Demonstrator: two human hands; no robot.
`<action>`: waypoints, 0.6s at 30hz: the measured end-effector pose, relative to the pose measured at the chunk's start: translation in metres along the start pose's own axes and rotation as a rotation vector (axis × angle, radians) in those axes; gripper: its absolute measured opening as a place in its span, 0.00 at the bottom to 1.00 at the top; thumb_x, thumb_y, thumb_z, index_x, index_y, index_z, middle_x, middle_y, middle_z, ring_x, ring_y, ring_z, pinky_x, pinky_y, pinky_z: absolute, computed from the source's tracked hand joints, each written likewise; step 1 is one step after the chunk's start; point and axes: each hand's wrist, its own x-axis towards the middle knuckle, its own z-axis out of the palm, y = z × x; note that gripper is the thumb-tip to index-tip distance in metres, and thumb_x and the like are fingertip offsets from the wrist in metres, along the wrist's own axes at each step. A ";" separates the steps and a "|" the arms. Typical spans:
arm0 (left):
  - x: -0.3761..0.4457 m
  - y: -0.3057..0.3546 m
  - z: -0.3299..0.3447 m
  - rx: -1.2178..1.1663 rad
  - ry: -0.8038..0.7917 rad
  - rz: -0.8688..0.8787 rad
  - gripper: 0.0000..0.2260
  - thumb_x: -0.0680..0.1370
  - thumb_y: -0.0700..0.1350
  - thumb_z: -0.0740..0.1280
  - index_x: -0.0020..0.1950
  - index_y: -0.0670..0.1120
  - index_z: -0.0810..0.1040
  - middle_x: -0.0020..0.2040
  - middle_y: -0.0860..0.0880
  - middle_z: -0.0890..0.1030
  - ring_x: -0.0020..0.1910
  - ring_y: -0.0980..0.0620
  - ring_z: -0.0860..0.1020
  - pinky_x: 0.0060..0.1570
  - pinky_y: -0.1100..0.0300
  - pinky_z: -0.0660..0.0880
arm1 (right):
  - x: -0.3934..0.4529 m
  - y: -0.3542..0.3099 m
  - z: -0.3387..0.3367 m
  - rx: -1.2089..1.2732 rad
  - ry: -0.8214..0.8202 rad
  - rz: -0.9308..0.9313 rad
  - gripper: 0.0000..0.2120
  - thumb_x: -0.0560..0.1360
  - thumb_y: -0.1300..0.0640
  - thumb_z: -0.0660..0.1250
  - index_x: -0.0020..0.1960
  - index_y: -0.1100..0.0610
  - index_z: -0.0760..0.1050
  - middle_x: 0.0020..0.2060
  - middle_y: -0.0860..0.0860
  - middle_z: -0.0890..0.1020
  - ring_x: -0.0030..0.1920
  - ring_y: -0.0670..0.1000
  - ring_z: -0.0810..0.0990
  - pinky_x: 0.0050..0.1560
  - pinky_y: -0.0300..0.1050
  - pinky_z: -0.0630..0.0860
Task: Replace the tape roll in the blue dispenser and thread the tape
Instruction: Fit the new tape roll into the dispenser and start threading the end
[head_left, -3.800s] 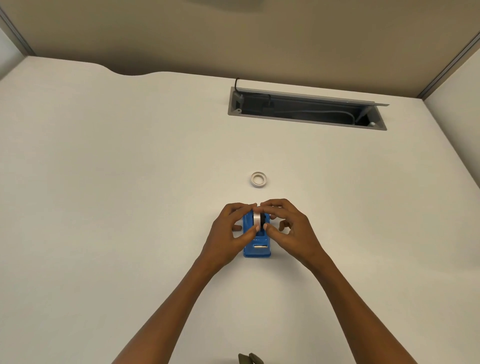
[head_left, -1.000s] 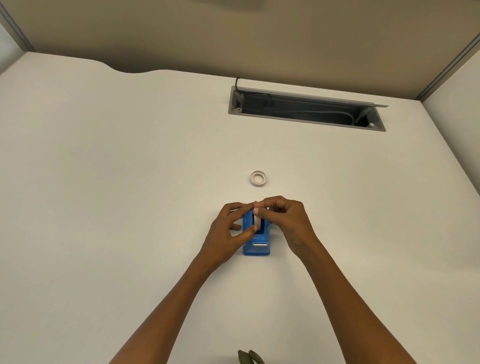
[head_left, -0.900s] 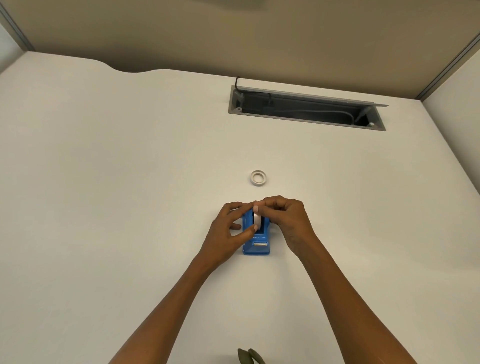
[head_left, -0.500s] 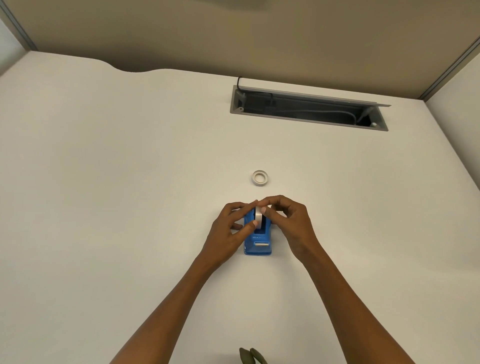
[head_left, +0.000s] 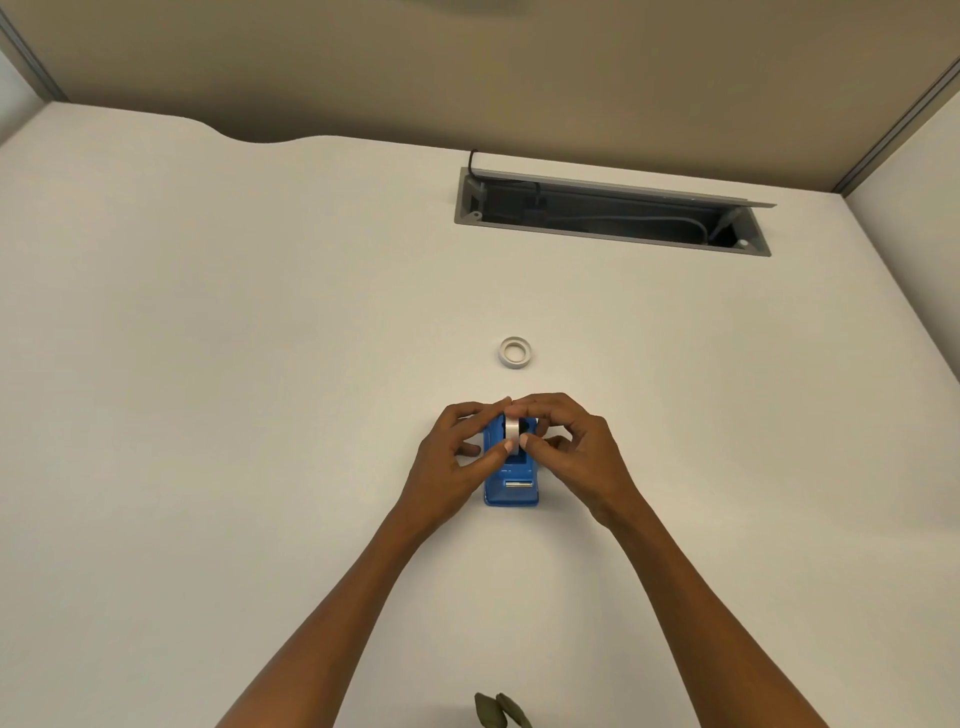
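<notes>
Both hands' grip pinching tape roll (head_left: 512, 430) as before, right hand (head_left: 574, 457) drawn back slightly, blue dispenser (head_left: 510, 480) unmoved

A white desk (head_left: 208, 364) with an open grey cable tray (head_left: 613, 218) stands against beige partition panels (head_left: 467, 67).

Both hands' fingers (head_left: 540, 402) cover the sides of the tape roll (head_left: 511, 429) and the dispenser (head_left: 511, 480) around it. A greenish object (head_left: 498, 713) is cut off at the bottom edge, too little showing to identify.
</notes>
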 end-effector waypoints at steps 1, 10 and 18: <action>0.000 0.000 0.000 -0.003 0.003 0.000 0.18 0.75 0.46 0.68 0.63 0.55 0.72 0.58 0.54 0.72 0.55 0.54 0.75 0.49 0.69 0.75 | 0.000 0.000 0.000 -0.007 -0.004 0.000 0.12 0.71 0.64 0.70 0.53 0.54 0.80 0.53 0.48 0.80 0.52 0.48 0.78 0.47 0.44 0.79; -0.001 0.002 0.000 -0.021 -0.003 -0.002 0.17 0.74 0.45 0.69 0.62 0.54 0.72 0.58 0.55 0.72 0.54 0.54 0.75 0.48 0.72 0.74 | 0.003 0.000 0.004 0.017 0.046 0.022 0.12 0.70 0.65 0.70 0.52 0.54 0.81 0.50 0.48 0.81 0.43 0.41 0.76 0.42 0.35 0.76; -0.001 -0.001 -0.001 -0.017 -0.022 0.010 0.20 0.73 0.45 0.71 0.61 0.60 0.70 0.57 0.59 0.71 0.55 0.57 0.75 0.50 0.70 0.75 | 0.004 0.000 0.007 0.013 0.100 0.026 0.10 0.72 0.64 0.69 0.52 0.54 0.81 0.48 0.45 0.81 0.44 0.39 0.77 0.42 0.31 0.75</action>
